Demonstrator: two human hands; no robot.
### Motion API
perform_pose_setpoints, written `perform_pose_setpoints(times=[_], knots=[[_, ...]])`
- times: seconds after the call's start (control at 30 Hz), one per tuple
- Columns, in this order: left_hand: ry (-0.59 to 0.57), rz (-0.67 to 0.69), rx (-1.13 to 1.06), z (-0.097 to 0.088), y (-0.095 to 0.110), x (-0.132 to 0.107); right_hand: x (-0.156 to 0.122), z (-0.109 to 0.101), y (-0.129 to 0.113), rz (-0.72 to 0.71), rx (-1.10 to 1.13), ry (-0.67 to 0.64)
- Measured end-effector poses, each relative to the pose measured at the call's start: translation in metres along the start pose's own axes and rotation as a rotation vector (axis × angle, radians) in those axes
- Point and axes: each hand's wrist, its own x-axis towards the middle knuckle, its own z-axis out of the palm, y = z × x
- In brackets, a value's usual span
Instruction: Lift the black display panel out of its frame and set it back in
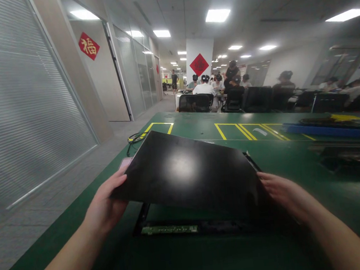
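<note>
Both forearms reach forward from the bottom corners of the view. The left hand (106, 206) clasps the left edge of a black panel (186, 172), thumb on top and fingers hidden under it. The right hand (283, 193) holds the right edge, fingers laid along it; how far they curl under cannot be told. The panel is held off the table, its far edge tilted up, glossy with a lamp's reflection. Just below it lies a dark frame (143, 217) with a green circuit strip (170, 229) along its near side. The green table (81, 229) is bare to the left of the frame. Farther off are yellow tape marks (230, 130), a black cable (134, 138) and a blue tray (332, 131) at right. Beyond stand black chairs (194, 103), seated people, and red diamond signs (88, 45) on the walls.
</note>
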Motion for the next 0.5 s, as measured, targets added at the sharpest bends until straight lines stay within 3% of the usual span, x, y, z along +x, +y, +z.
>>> perform_pose_setpoints(times=[0.07,0.3,0.5], knots=[[-0.013,0.009,0.003,0.003,0.0,-0.001,0.003,-0.003,-0.001,0.054,0.035,0.068],[-0.064,-0.008,0.045,0.008,-0.006,-0.003,0.003,-0.004,-0.004,0.031,0.002,0.242],[-0.051,-0.03,0.083,0.011,-0.014,-0.005,0.006,-0.006,-0.004,-0.002,-0.073,0.277]])
